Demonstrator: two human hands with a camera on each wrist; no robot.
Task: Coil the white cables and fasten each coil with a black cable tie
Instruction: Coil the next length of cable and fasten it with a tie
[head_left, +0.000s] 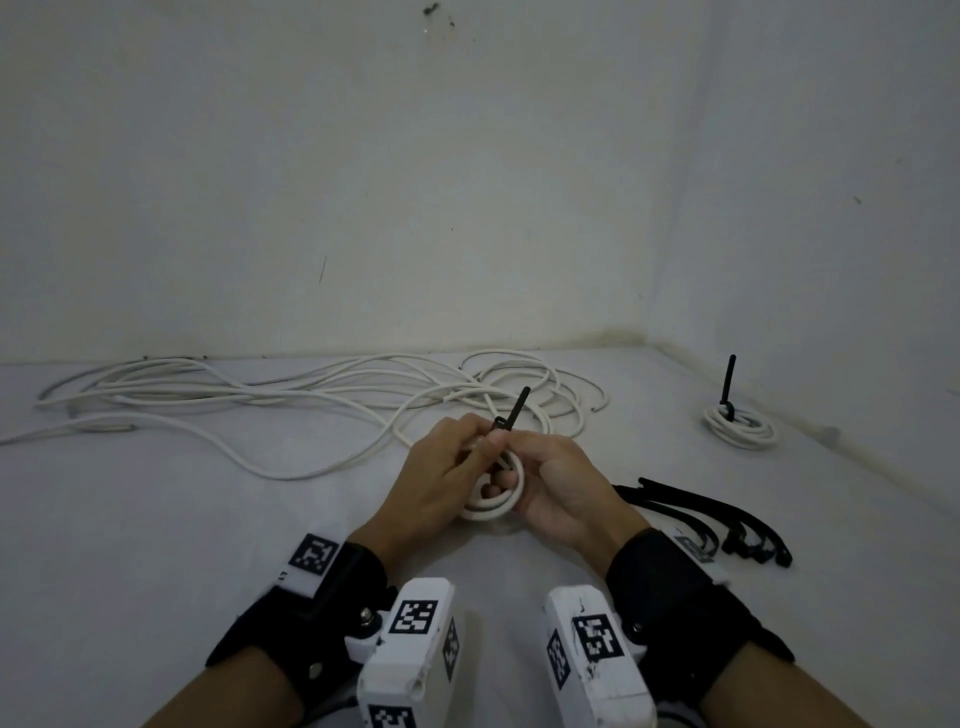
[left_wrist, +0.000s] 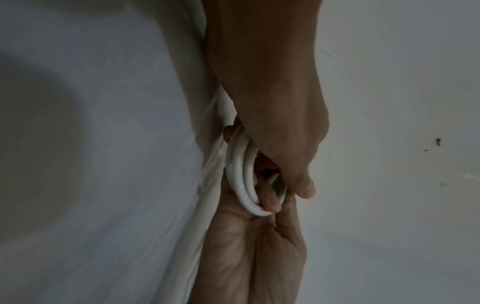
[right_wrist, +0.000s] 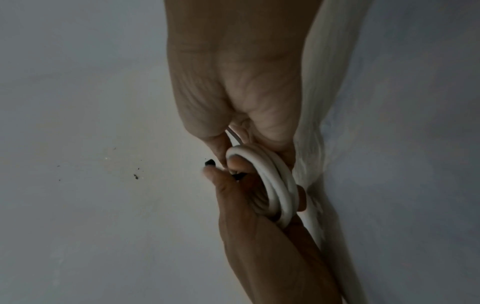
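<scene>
- Bare forearms, no sleeves.
- A wide black fabric wrist strap (head_left: 675, 597) on each arm.
- White blocky camera housings (head_left: 410, 654) bearing black-and-white square fiducial markers (head_left: 414, 617).
- A silver bolt (head_left: 367, 616) on the left mount.

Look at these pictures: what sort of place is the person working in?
Probably a plain room corner used as a makeshift work area: bare white walls, a white-covered surface, loose white cables and spare black cable ties.
</scene>
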